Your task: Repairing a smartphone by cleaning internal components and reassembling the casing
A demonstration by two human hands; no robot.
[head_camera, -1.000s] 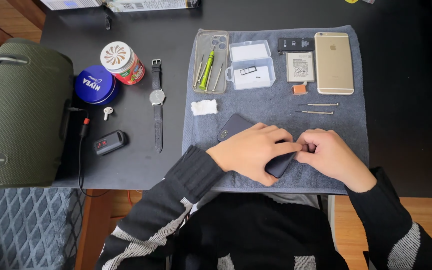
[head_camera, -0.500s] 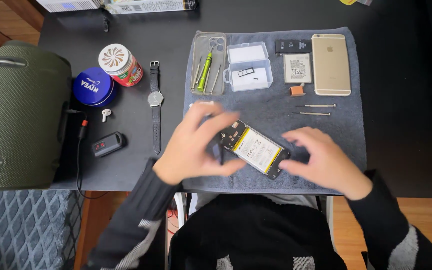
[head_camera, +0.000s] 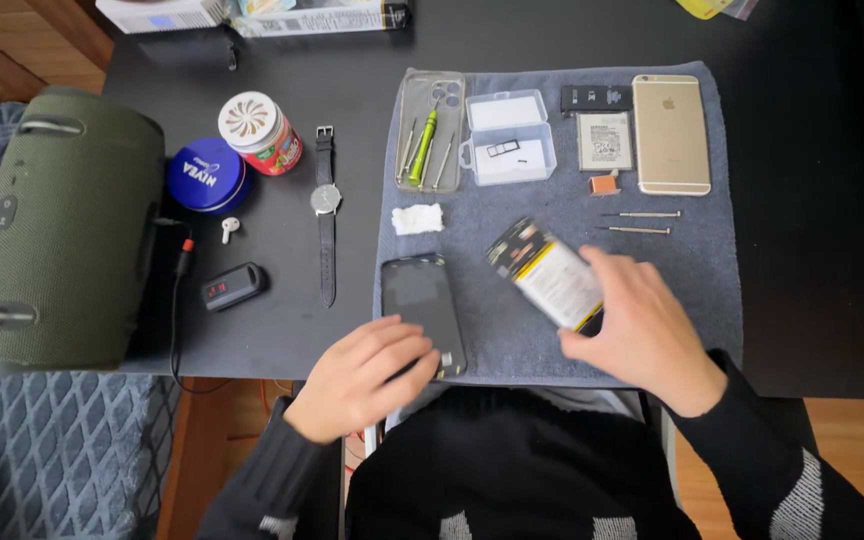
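On grey mat (head_camera: 512, 330): opened phone (head_camera: 544, 275), battery exposed; black screen panel (head_camera: 422, 310) beside.

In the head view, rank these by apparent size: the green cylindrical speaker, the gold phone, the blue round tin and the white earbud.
Largest to smallest:
1. green cylindrical speaker, by far the biggest
2. gold phone
3. blue round tin, smaller in area than the phone, though not by much
4. white earbud, tiny

One head-worn view, looking almost straight down from above the seated person — close enough that the grey mat (head_camera: 552, 230) and black table (head_camera: 282, 60) fill the frame; the right edge seems cropped.
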